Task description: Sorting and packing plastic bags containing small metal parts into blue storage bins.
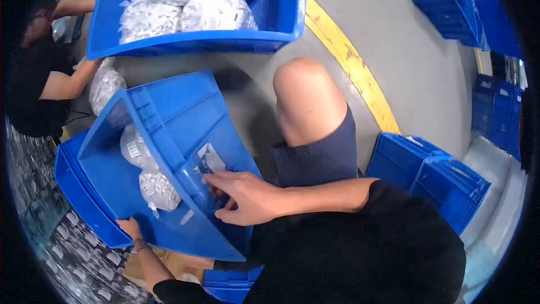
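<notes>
A blue plastic crate (pixel 185 118) is tilted in front of me, its mouth turned to the left. Two clear plastic bags of small pale pieces, an upper bag (pixel 136 145) and a lower bag (pixel 159 190), lie inside it. At the crate's lower left rim my left hand (pixel 130 228) is closed on the edge. My right hand (pixel 250 197) is against the outer side, fingers bent and thumb apart, beside a torn white label (pixel 211 159). Its fingertips are partly lost against the crate wall.
Ahead stands a large blue bin (pixel 191 42) with several filled clear bags (pixel 216 8). Another person's arm (pixel 73 81) is at the left near a filled bag (pixel 107 85). Blue crates (pixel 427 174) stand at right, past my bare knee (pixel 309 95). A yellow floor line (pixel 354 65) curves by.
</notes>
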The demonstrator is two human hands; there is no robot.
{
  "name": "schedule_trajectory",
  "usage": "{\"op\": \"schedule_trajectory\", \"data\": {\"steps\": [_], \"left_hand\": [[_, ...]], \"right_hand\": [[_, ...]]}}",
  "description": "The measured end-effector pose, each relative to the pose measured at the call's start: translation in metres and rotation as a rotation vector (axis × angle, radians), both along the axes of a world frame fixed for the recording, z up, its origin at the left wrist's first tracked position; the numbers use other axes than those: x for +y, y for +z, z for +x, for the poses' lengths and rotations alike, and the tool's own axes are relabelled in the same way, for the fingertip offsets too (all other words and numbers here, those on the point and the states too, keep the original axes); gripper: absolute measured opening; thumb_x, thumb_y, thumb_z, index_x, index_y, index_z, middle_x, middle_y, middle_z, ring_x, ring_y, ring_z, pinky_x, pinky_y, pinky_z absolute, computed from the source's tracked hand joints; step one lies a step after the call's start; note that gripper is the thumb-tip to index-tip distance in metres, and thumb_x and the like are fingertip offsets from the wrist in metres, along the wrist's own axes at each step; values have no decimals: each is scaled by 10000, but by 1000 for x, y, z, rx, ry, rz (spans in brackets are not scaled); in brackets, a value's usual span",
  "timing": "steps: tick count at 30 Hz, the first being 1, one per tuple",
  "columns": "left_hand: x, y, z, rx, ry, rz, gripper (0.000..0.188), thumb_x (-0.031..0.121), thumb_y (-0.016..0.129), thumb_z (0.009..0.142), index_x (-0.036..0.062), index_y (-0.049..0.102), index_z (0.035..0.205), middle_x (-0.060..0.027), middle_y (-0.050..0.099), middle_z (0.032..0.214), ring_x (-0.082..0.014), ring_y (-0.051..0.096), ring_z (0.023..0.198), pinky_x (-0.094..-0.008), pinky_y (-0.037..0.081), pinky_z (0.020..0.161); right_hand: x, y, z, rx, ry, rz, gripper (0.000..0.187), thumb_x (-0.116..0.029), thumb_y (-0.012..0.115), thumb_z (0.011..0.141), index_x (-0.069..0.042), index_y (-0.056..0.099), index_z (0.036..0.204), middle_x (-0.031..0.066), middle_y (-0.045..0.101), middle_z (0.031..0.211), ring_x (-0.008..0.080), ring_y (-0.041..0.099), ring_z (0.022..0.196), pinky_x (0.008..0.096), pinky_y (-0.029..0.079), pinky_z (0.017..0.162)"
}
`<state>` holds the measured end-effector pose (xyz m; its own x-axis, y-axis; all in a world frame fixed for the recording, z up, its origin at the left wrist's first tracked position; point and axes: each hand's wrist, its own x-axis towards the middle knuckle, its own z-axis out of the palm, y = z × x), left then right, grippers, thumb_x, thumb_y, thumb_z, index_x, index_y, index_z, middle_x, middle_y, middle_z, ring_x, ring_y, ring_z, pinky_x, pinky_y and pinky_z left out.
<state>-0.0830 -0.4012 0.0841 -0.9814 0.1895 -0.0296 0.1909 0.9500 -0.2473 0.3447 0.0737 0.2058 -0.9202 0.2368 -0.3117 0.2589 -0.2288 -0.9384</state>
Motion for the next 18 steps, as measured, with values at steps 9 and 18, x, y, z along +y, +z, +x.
{"op": "schedule_trajectory", "data": {"steps": [9,18], "left_hand": [[-49,3,-36,-236,-93,243,685,59,622,735,-124,313,1318,-317,494,1224,-452,465,1173,-438,348,1033],[0,51,28,-214,-74,511,470,57,585,833,-45,451,1273,-239,576,1198,-363,557,1121,-399,420,959]], "right_hand": [[-3,0,-2,30,-33,54,629,-16,621,696,103,417,1279,195,548,1053,289,612,915,339,567,731],[0,-30,-15,-408,-149,28,552,-266,697,842,90,517,1224,123,649,1008,173,609,916,305,486,825]]}}
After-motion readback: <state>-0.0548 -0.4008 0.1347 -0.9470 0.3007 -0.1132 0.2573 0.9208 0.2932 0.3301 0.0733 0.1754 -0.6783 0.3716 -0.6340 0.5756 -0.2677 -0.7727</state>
